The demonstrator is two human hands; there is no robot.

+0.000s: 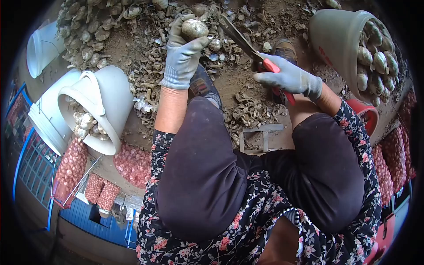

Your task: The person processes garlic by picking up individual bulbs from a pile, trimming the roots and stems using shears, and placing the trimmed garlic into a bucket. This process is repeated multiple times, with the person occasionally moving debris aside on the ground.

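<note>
My left hand [183, 55], in a grey-white work glove, grips a garlic bulb [194, 28] near the top middle. In my gloved right hand [287, 75] is a pair of shears [243, 43] with red handles. Their blades point up and left toward the bulb, slightly parted and apart from it. Beneath both hands the ground is strewn with dry garlic trimmings [148, 66]. A heap of untrimmed garlic [88, 28] lies at the upper left.
A tipped white bucket [110, 88] with garlic lies at the left, beside another white bucket [44, 119]. At the upper right a tipped bucket [331, 33] holds several bulbs. Red mesh sacks [132, 165] stand behind me. A red container [360, 108] sits at the right.
</note>
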